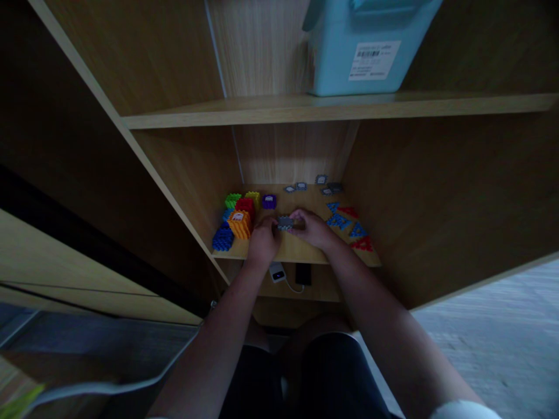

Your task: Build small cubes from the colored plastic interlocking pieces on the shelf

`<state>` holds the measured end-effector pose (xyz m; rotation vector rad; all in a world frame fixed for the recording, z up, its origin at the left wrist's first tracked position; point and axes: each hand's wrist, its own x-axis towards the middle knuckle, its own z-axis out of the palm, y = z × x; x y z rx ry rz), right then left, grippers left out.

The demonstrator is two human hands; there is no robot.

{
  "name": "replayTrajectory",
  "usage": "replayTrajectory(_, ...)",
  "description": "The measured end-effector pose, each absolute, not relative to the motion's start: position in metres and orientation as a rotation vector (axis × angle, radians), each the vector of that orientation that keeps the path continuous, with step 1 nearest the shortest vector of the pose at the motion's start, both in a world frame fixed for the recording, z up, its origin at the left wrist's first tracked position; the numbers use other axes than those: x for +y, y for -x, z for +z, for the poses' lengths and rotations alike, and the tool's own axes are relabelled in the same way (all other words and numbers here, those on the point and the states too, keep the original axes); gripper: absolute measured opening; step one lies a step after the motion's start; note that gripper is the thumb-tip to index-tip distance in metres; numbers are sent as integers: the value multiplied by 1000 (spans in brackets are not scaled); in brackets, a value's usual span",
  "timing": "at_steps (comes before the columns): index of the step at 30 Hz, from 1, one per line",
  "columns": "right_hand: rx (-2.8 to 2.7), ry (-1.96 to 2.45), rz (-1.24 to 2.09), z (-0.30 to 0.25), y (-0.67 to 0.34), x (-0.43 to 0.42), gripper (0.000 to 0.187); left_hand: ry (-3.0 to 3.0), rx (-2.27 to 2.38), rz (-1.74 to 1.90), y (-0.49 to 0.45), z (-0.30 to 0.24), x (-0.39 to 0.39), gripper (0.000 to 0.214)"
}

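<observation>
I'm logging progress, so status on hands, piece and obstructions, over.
Left hand, right hand at opposite edges of grey piece; exact grip unclear. Piece's middle uncovered. Orange stack close beside left hand.

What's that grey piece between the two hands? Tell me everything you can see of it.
The grey piece is small and flattish, with notched edges, and looks like plastic. Its broad face is turned up, over the wooden shelf. Fingers of the left hand and right hand are at its opposite ends; the exact grip is too small to make out, as is whether it touches the shelf.
</observation>
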<state>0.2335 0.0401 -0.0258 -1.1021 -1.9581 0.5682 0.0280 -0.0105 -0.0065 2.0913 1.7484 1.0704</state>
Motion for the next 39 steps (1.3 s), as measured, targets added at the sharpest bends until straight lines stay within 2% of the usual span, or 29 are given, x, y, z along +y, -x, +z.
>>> replayTrajectory(10, -1933, 1123, 604, -27, -233, 41, 39, -2086, 1735, 1126, -29, -10, -10, 20)
replayTrajectory(20, -1921, 1093, 640, -28, -234, 41, 35, -2097, 1728, 1103, -28, -8, -10, 17)
replayTrajectory(39, -1907, 1079, 675, -33, -233, 45, 38, -2124, 1704, 1107, -27, -12, -8, 22)
